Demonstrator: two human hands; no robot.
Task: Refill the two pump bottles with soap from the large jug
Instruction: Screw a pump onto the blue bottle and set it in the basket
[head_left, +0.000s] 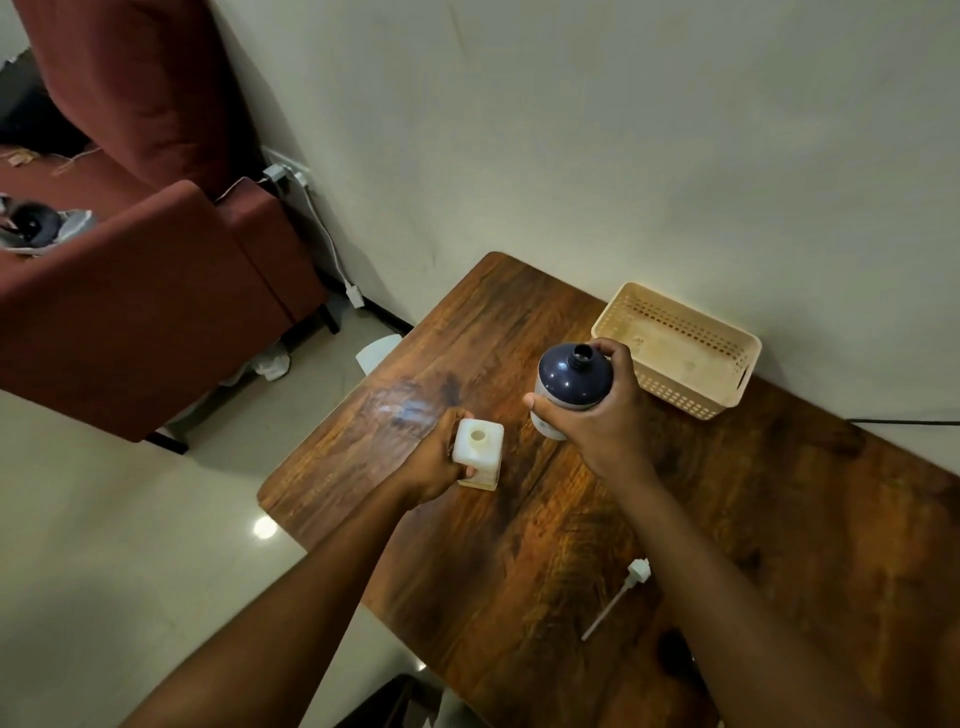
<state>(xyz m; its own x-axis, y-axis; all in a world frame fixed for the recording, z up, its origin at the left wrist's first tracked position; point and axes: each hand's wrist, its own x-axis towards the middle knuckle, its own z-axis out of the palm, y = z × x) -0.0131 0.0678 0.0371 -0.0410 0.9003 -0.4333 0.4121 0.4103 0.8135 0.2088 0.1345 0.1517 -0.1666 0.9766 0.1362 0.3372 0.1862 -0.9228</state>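
**Both grips closed on open bottles above the bench**

Plainly, the right hand (597, 415) has its grip wrapped round the dark blue jug (571, 379), thumb on the near side and fingers curled over the far shoulder. The jug is capless, with its open neck facing up toward the camera, and it is held just above the bench (519, 545). To the left of that grip, a little lower, the left hand (431, 457) grips a square white pump bottle (478, 454) from its left side; the bottle stands upright on the bench with its round mouth open. The two containers are near each other but apart.

Nearer to the person than the right grip, beside the right forearm, a white pump head (621, 595) with its long dip tube lies flat on the wood. Beyond the right grip, against the wall, sits a cream perforated basket (675, 384). Far to the left of the left grip, off the bench, stands a dark red armchair (156, 312) on the pale tiled floor (130, 519).
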